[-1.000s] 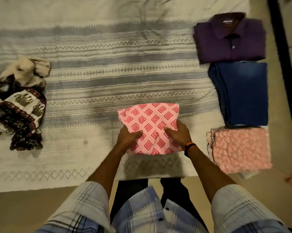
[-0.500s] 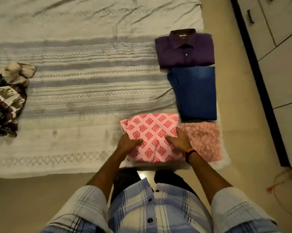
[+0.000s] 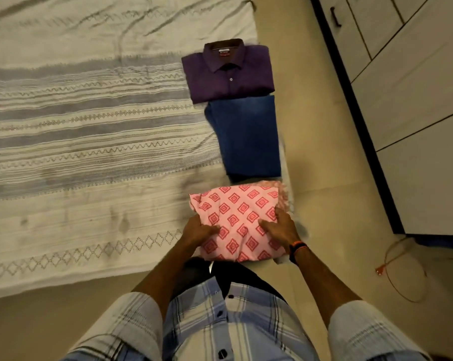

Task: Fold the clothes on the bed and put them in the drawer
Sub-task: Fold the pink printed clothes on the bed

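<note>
While gripped at both near corners, folded pink diamond-print garment (image 3: 237, 220) sitting at the near right corner of the bed (image 3: 90, 142), laid over a paler pink folded piece (image 3: 282, 195) peeping out along its right edge. Left hand (image 3: 198, 230) clamped on the left side, thumb on top of the cloth, fingers tucked out of sight beneath. Right hand (image 3: 280, 227) holding the right side, thumb pressed across the print, fingers curled over the edge; orange and black band (image 3: 297, 250) round that wrist. Just beyond, folded blue jeans (image 3: 246, 136), touching the pink pile's far edge. Farther still, folded purple shirt (image 3: 229, 74), collar up, its near hem meeting the jeans. All three piles lined up along the bed's right side. Striped, zigzag-patterned bedspread (image 3: 77, 113) stretching away to the left, rumpled at the far end. Off to the right across the floor (image 3: 324, 152), pale cabinet fronts (image 3: 415, 113) with a dark handle (image 3: 335, 15) at the top. Thin orange cord (image 3: 402, 269) looping on the floor near the cabinet's base. Checked shirt sleeves (image 3: 131, 324) filling the bottom of the view.
</note>
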Demonstrator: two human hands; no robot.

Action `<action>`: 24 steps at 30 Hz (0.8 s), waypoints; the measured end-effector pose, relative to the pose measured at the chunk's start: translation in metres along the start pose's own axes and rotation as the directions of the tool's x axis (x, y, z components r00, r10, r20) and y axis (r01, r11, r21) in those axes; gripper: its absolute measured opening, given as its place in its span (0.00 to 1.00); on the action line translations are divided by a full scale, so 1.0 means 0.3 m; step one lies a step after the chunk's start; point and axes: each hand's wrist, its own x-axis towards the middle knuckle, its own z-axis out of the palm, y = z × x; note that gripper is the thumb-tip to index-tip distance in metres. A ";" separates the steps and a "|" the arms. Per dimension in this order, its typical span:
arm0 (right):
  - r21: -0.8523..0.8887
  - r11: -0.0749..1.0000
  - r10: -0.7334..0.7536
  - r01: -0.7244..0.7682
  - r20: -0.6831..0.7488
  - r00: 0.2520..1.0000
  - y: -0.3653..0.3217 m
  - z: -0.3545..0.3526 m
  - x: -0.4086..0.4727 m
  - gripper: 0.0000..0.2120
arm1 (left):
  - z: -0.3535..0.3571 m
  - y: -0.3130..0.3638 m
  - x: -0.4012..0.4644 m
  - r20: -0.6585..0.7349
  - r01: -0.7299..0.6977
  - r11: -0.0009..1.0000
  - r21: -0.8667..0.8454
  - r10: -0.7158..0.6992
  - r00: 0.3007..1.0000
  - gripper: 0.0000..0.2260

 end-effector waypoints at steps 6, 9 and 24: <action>-0.018 1.000 0.024 -0.024 -0.011 1.000 0.040 -0.097 0.103 0.22 | 0.106 0.044 0.051 0.016 0.009 0.999 -0.043 -0.009 1.000 0.20; 0.006 1.000 0.026 -0.025 -0.041 0.999 0.047 -0.125 0.151 0.19 | 0.140 0.063 0.082 0.008 0.046 0.994 -0.103 -0.046 0.999 0.18; -0.257 0.966 0.018 -0.019 -0.007 1.000 0.095 -0.113 0.208 0.25 | 0.178 0.086 0.144 -0.008 0.161 0.972 0.174 -0.162 0.987 0.29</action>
